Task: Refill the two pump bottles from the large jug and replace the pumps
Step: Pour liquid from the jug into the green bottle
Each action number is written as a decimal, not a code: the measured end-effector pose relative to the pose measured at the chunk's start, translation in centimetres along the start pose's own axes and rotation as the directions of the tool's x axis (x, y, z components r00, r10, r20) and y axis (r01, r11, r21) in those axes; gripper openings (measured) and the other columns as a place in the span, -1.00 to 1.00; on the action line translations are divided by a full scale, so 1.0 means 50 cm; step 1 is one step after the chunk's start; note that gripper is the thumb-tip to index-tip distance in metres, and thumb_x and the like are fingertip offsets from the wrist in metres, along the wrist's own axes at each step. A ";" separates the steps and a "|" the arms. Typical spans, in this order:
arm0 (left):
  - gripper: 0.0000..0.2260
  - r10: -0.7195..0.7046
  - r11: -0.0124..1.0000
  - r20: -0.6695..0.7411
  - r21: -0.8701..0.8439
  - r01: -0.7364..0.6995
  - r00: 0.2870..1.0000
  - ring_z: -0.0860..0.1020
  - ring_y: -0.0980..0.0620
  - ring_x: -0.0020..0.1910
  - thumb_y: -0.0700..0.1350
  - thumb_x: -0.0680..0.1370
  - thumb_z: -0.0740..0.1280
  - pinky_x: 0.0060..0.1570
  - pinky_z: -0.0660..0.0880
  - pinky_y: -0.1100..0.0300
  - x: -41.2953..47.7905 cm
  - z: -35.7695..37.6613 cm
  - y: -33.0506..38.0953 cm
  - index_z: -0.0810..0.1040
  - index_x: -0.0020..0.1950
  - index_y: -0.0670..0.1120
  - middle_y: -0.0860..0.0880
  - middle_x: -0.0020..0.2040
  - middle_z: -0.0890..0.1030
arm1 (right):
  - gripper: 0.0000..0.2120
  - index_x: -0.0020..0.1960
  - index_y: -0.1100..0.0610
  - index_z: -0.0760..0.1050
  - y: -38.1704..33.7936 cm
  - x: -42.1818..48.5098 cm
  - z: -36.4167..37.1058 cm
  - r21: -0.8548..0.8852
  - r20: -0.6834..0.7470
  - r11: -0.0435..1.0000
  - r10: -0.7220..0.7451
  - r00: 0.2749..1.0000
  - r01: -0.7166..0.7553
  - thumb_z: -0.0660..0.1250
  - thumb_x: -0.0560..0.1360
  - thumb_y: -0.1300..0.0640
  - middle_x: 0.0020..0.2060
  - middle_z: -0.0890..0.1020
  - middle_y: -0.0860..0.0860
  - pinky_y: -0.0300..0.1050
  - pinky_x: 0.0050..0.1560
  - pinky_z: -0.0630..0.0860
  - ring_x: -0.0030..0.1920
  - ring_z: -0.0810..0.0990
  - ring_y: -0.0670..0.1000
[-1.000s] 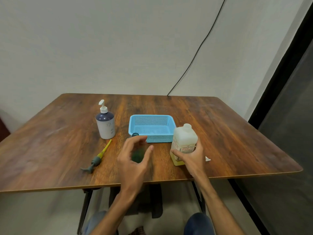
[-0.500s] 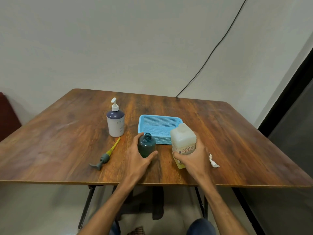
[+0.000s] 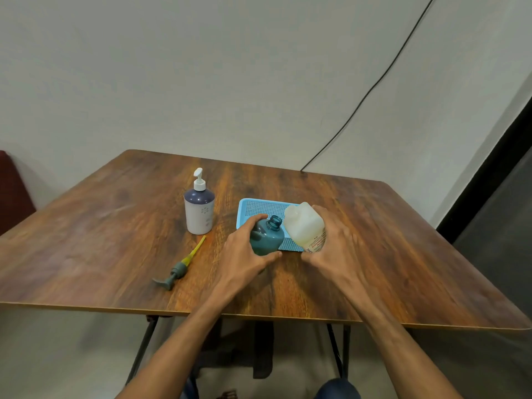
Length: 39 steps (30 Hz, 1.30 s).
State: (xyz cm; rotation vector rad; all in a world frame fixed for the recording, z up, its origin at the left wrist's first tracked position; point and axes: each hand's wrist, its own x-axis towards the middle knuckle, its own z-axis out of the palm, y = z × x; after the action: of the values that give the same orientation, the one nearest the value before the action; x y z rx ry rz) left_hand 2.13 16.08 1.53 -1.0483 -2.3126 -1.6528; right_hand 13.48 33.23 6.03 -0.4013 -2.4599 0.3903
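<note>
Hands meet near the middle of the wooden table (image 3: 115,226), a little toward its near edge. The left hand (image 3: 244,254) wraps a small teal bottle (image 3: 266,239), fingers curled over its far side and thumb along its near side, holding it tilted with its open neck pointing up and to the right. The bottle has no pump on it. The right hand (image 3: 331,249) grips a translucent jug (image 3: 303,226) of pale yellowish liquid, fingers closed around its labelled side; the jug leans to the left, its top end just beside the bottle's open neck. Whether the two touch cannot be told, nor whether liquid is flowing. Both containers are held over the near edge of a light blue perforated basket (image 3: 259,205), which sits at the table's centre.

To the left of the basket stands a second pump bottle (image 3: 199,210), upright, white below and dark navy on the shoulder, with its white pump still fitted. It is apart from the hands. Nearer the table's front edge and further left lies a loose pump (image 3: 180,269), grey-green head toward the near edge, its yellow tube pointing back toward the white bottle. It lies flat on the wood, untouched.

A black cable (image 3: 374,84) runs down the wall to the table's far edge.
</note>
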 end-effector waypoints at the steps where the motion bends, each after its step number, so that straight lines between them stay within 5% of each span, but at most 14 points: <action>1: -0.29 0.002 1.000 -0.003 0.007 -0.002 1.000 0.55 0.13 0.18 0.09 0.31 0.60 0.16 0.59 0.08 0.002 0.000 0.000 0.41 0.39 0.11 0.07 0.27 0.57 | -0.10 0.47 -0.05 0.35 -0.002 0.003 -0.004 -0.042 0.007 0.999 -0.010 1.000 0.010 0.60 0.19 0.02 0.29 0.56 -0.07 -0.08 -0.02 0.57 0.18 0.57 0.02; 6: -0.26 0.011 0.999 0.001 0.047 -0.012 1.000 0.55 0.11 0.17 0.11 0.30 0.61 0.17 0.58 0.06 0.009 -0.001 0.002 0.42 0.42 0.07 0.04 0.28 0.57 | -0.09 0.50 -0.04 0.31 -0.007 0.013 -0.018 -0.230 0.020 0.972 -0.037 0.999 0.041 0.61 0.22 -0.02 0.33 0.53 -0.06 -0.15 -0.07 0.47 0.18 0.59 0.05; 15: -0.24 0.009 0.998 0.025 0.062 -0.010 1.000 0.55 0.10 0.16 0.14 0.27 0.60 0.17 0.58 0.01 0.009 -0.002 -0.002 0.40 0.42 0.15 0.07 0.27 0.57 | -0.06 0.51 -0.01 0.31 0.000 0.027 -0.030 -0.366 0.055 0.925 -0.088 0.995 0.102 0.60 0.20 -0.03 0.34 0.53 0.01 0.00 0.04 0.60 0.20 0.60 0.10; 24: -0.24 0.001 0.998 0.043 0.055 -0.004 0.999 0.54 0.08 0.17 0.10 0.29 0.60 0.21 0.56 -0.02 0.010 0.002 -0.001 0.40 0.44 0.14 0.05 0.30 0.55 | -0.03 0.52 0.04 0.29 0.005 0.034 -0.040 -0.404 0.077 0.905 -0.107 0.991 0.129 0.64 0.19 0.02 0.37 0.52 0.12 0.16 0.26 0.51 0.33 0.52 0.17; 39: -0.23 -0.003 0.998 0.064 0.056 0.000 0.998 0.55 0.08 0.15 0.16 0.25 0.58 0.21 0.55 -0.03 0.009 0.002 -0.001 0.41 0.42 0.16 0.08 0.27 0.56 | -0.03 0.51 0.07 0.33 0.002 0.036 -0.050 -0.450 0.102 0.877 -0.135 0.986 0.167 0.64 0.17 0.08 0.34 0.53 0.13 0.17 0.25 0.48 0.32 0.52 0.20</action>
State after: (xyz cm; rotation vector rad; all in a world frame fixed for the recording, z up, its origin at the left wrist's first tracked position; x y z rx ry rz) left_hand 1.79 16.39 1.65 -1.1042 -2.3855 -1.5671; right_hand 13.64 34.44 8.86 -0.3854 -2.6174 -0.2584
